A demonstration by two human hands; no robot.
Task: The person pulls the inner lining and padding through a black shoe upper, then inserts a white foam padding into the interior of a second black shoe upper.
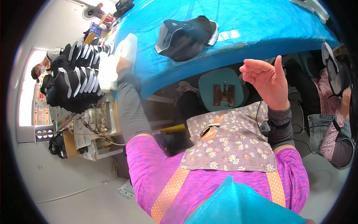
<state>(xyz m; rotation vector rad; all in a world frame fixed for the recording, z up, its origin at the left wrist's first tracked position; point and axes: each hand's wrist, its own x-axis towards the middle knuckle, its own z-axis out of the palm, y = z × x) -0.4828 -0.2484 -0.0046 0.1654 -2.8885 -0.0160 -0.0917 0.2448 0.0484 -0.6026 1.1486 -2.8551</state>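
Note:
My left hand [123, 64] reaches far forward on the left, next to the rows of shoe uppers. It grips a white foot-shaped shoe last [129, 47], and its fingers are mostly hidden. More white lasts [107, 71] stand just left of it. My right hand [267, 79] is raised in front of the blue table's edge, its thumb apart from slightly bent fingers and nothing in it. On the blue-covered table [238, 18] lies a black shoe upper [183, 39] with a pale lining edge, apart from both hands.
Several black-and-white uppers [80, 78] are packed in rows at the left. Below the table edge, a teal stool [209, 84] bears a rusty metal fixture with an upright post [224, 93]. A co-worker [330, 112] at the right holds a shoe [332, 69]. Another person [39, 70] is far left.

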